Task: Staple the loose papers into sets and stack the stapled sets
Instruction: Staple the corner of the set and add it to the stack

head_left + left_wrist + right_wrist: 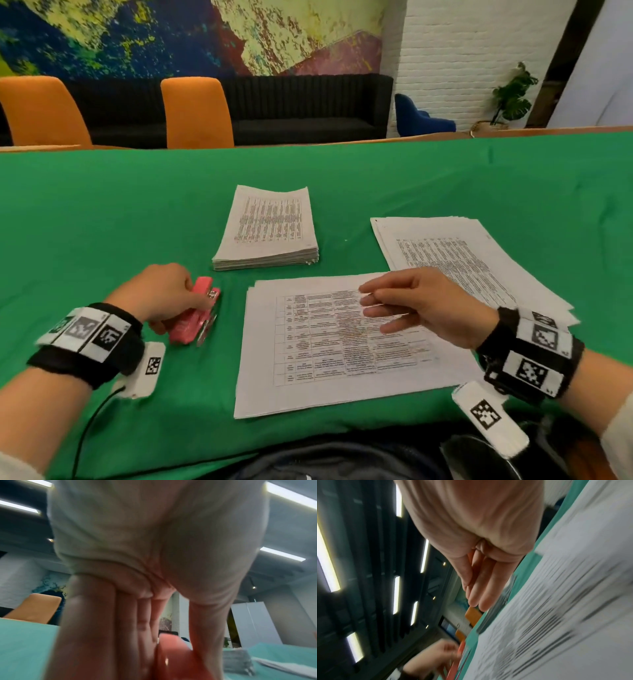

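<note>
A pink stapler point(196, 317) lies on the green tablecloth point(102, 222), left of the papers. My left hand point(168, 296) grips it, thumb on one side and fingers on the other; in the left wrist view the stapler point(173, 655) sits between them. A loose set of printed sheets point(325, 359) lies in front of me. My right hand point(394, 305) is over its upper right part with fingers straight and empty; I cannot tell if it touches the paper. The right wrist view shows those fingers point(481, 588) beside the blurred sheets point(556, 601).
A thick neat stack of papers point(267, 233) sits at the table's middle. A fanned pile of sheets point(462, 253) lies at the right, partly under my right wrist. Two orange chairs point(195, 113) and a black sofa stand beyond the far edge.
</note>
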A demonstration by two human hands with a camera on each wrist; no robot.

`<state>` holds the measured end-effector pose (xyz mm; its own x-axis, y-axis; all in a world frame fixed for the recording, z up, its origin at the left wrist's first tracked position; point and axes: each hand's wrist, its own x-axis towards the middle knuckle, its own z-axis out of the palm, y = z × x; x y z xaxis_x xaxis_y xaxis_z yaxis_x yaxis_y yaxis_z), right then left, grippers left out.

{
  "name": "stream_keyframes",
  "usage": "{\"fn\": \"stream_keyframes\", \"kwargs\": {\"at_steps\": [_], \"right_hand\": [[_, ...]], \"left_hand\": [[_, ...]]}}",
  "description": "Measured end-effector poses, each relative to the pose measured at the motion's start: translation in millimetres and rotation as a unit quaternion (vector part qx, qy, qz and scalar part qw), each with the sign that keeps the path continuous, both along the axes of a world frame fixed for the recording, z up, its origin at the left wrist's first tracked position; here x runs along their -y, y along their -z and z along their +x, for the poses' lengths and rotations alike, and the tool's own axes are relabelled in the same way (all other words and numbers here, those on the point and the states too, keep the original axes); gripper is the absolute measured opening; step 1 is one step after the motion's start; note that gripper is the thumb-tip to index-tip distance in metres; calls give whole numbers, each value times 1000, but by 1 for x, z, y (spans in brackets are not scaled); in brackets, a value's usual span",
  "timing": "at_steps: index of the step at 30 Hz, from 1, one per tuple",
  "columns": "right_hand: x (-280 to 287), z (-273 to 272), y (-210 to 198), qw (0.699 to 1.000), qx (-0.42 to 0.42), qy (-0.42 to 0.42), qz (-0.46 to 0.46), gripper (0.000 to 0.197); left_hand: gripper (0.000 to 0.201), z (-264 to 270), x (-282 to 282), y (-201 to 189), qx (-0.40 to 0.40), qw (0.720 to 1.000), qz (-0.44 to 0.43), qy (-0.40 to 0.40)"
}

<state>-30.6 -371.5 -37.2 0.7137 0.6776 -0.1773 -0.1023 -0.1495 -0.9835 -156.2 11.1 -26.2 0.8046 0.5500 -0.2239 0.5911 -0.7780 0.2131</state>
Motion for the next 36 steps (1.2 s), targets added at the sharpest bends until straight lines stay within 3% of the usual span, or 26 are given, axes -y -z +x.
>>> {"fn": "stream_keyframes", "kwargs": {"at_steps": [2, 5, 7, 9, 12, 15, 19, 22, 25, 29, 36], "right_hand": [[34, 3, -3, 999, 0, 34, 2, 30], [85, 6, -4, 995, -7, 95, -3, 23], [121, 7, 0, 994, -13, 110, -22, 31], [153, 7, 11, 992, -19, 106, -66, 50], [192, 3, 38, 985, -48, 97, -134, 64], [218, 2, 50, 980, -58, 66, -178, 39], [231, -1, 57, 958, -73, -90, -262, 17], [234, -4, 85, 932, -92, -137, -321, 14], [234, -1, 130, 920, -103, -118, -359, 10], [231, 14, 189, 907, -98, -29, -408, 5], [232, 38, 251, 830, -108, -43, -545, 16]], "left_hand": [[50, 0, -5, 6, -24, 999, 21, -3], [83, 5, 3, 5, 7, 987, 151, 50], [81, 6, 27, 0, 101, 980, 121, 122], [73, 8, 55, -2, 126, 972, 25, 198], [85, 9, 89, 4, -2, 964, -25, 264], [90, 12, 99, 12, -86, 945, -4, 317], [84, 14, 95, 19, -88, 940, 22, 329], [91, 16, 91, 24, -99, 940, 27, 325], [93, 20, 86, 27, -108, 941, 32, 320], [90, 23, 85, 29, -106, 943, 35, 313], [90, 23, 83, 31, -92, 943, 35, 317]]}}
